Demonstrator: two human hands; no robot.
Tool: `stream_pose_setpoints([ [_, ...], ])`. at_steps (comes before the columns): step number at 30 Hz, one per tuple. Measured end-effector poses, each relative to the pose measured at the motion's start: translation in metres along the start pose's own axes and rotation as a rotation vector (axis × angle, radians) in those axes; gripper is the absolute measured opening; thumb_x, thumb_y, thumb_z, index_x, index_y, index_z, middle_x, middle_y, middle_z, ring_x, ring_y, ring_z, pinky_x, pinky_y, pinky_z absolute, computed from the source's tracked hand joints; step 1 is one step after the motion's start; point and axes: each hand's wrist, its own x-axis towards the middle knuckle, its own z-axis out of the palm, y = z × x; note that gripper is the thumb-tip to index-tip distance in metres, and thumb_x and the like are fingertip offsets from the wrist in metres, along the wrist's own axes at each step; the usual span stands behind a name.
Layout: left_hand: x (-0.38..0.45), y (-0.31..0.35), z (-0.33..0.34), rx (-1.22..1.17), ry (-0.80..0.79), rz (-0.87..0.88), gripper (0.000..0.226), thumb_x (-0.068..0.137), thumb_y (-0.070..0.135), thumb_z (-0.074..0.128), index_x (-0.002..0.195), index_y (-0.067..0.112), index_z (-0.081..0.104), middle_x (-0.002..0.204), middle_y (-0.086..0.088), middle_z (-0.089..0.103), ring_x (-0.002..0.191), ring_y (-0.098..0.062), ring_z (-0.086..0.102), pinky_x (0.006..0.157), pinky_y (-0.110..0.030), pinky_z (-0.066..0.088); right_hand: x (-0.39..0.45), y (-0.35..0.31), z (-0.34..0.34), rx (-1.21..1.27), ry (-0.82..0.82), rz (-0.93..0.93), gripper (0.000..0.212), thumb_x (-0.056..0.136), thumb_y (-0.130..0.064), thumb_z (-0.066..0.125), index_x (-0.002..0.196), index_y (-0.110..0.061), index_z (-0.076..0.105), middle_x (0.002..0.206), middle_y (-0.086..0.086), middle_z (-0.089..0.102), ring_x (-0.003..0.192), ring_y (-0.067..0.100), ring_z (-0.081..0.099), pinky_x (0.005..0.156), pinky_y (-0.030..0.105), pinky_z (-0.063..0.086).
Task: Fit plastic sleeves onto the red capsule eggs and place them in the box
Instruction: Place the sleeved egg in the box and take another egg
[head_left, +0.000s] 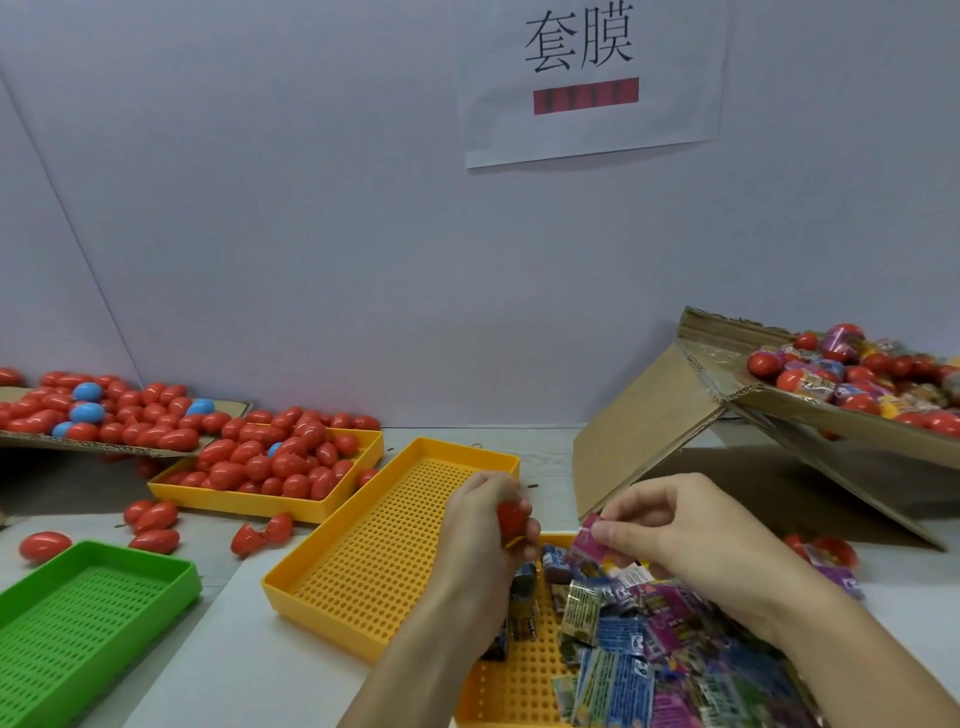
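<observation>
We've got the left hand (483, 525) curled round a red capsule egg (512, 518), egg peeking out btwn fingers & thumb, held above the near end of the empty yellow perforated tray (332, 566). Right hand (675, 530) pinches a pink plastic sleeve (586, 540) btwn thumb & forefinger, other fingers loosely bent; sleeve hangs just beside the egg, can't tell whether they touch. Under the right wrist we see a heap of flat printed sleeves (649, 649) (blue, pink, green) lying in a 2nd yellow tray (514, 696). Cardboard box (841, 431) sits at the far right, tilted, flaps open, w/ sleeved eggs (841, 374) inside. Far left: bare red eggs, a few blue, piled on a cardboard sheet (31, 441) & in a yellow bin (249, 501); some loose on the table (545, 447). Green perforated tray (88, 618) at near left, nothing in it.
</observation>
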Motion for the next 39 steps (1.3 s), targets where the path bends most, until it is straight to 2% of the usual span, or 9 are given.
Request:
stream_pose_setpoints([
  [2, 0.0, -0.001, -0.003, 0.071, -0.039, 0.012, 0.015, 0.086, 0.001, 0.052, 0.074, 0.01, 0.051, 0.06, -0.002, 0.05, 0.045, -0.015, 0.042, 0.043, -0.025, 0.035, 0.002, 0.0, 0.001, 0.133, 0.072, 0.011, 0.005, 0.083, -0.014, 0.077, 0.087, -0.012, 0.075, 0.073, 0.003, 0.076, 0.062, 0.008, 0.07, 0.053, 0.014, 0.047],
  [5, -0.002, -0.003, -0.004, 0.242, -0.134, 0.043, 0.012, 0.088, 0.019, 0.069, 0.088, 0.008, 0.064, 0.057, -0.001, 0.049, 0.044, -0.013, 0.038, 0.043, -0.024, 0.033, 0.004, 0.001, 0.002, 0.231, 0.134, 0.0, 0.008, 0.083, -0.013, 0.076, 0.092, -0.013, 0.075, 0.076, 0.005, 0.077, 0.067, 0.01, 0.071, 0.064, 0.025, 0.051],
  [8, -0.007, -0.003, -0.002, 0.336, -0.232, 0.072, 0.016, 0.083, 0.034, 0.077, 0.091, 0.021, 0.075, 0.053, 0.004, 0.051, 0.042, -0.01, 0.043, 0.042, -0.021, 0.035, 0.005, 0.001, 0.004, 0.297, 0.141, -0.025, 0.01, 0.085, -0.013, 0.074, 0.095, -0.014, 0.074, 0.079, 0.006, 0.077, 0.069, 0.011, 0.072, 0.069, 0.028, 0.05],
  [16, -0.009, -0.003, -0.002, 0.391, -0.289, 0.111, 0.017, 0.084, 0.024, 0.077, 0.068, 0.022, 0.074, 0.049, 0.001, 0.046, 0.043, -0.013, 0.039, 0.043, -0.019, 0.041, 0.008, 0.004, 0.005, 0.404, 0.217, -0.058, 0.014, 0.086, -0.007, 0.071, 0.098, -0.014, 0.074, 0.08, 0.009, 0.077, 0.071, 0.014, 0.071, 0.064, 0.024, 0.051],
  [20, -0.008, -0.005, -0.002, 0.42, -0.312, 0.107, 0.019, 0.088, 0.02, 0.074, 0.069, 0.025, 0.075, 0.051, 0.003, 0.048, 0.043, -0.01, 0.042, 0.044, -0.016, 0.042, 0.01, 0.006, 0.004, 0.397, 0.28, -0.067, 0.013, 0.086, -0.01, 0.072, 0.095, -0.019, 0.073, 0.08, 0.002, 0.077, 0.072, 0.008, 0.072, 0.062, 0.021, 0.05],
  [23, -0.008, -0.006, -0.002, 0.396, -0.299, 0.116, 0.004, 0.086, 0.025, 0.075, 0.082, 0.025, 0.073, 0.053, 0.002, 0.048, 0.045, -0.012, 0.04, 0.044, -0.022, 0.035, 0.011, 0.008, 0.003, 0.412, 0.277, -0.068, 0.013, 0.086, -0.009, 0.072, 0.095, -0.017, 0.074, 0.081, 0.003, 0.077, 0.072, 0.009, 0.072, 0.063, 0.021, 0.05],
  [26, -0.005, -0.008, -0.001, 0.368, -0.29, 0.131, 0.018, 0.083, 0.031, 0.077, 0.098, 0.024, 0.072, 0.054, 0.004, 0.05, 0.044, -0.01, 0.042, 0.044, -0.023, 0.036, 0.011, 0.008, 0.004, 0.421, 0.213, -0.063, 0.014, 0.086, -0.008, 0.072, 0.098, -0.015, 0.074, 0.084, 0.008, 0.077, 0.078, 0.014, 0.073, 0.067, 0.025, 0.052],
  [31, -0.003, -0.008, -0.002, 0.279, -0.246, 0.14, 0.012, 0.087, 0.021, 0.074, 0.076, 0.015, 0.075, 0.05, 0.001, 0.046, 0.041, -0.011, 0.038, 0.042, -0.022, 0.033, 0.012, 0.008, 0.007, 0.429, 0.153, -0.075, 0.017, 0.085, -0.009, 0.073, 0.102, -0.013, 0.074, 0.088, 0.011, 0.077, 0.086, 0.023, 0.073, 0.071, 0.029, 0.053],
  [39, -0.004, -0.007, -0.002, 0.256, -0.238, 0.134, 0.015, 0.089, 0.029, 0.071, 0.077, 0.018, 0.073, 0.053, -0.003, 0.044, 0.046, -0.016, 0.034, 0.048, -0.029, 0.026, 0.013, 0.008, 0.007, 0.476, 0.132, -0.127, 0.02, 0.09, -0.007, 0.067, 0.106, -0.018, 0.073, 0.092, 0.011, 0.077, 0.087, 0.021, 0.073, 0.067, 0.024, 0.053],
])
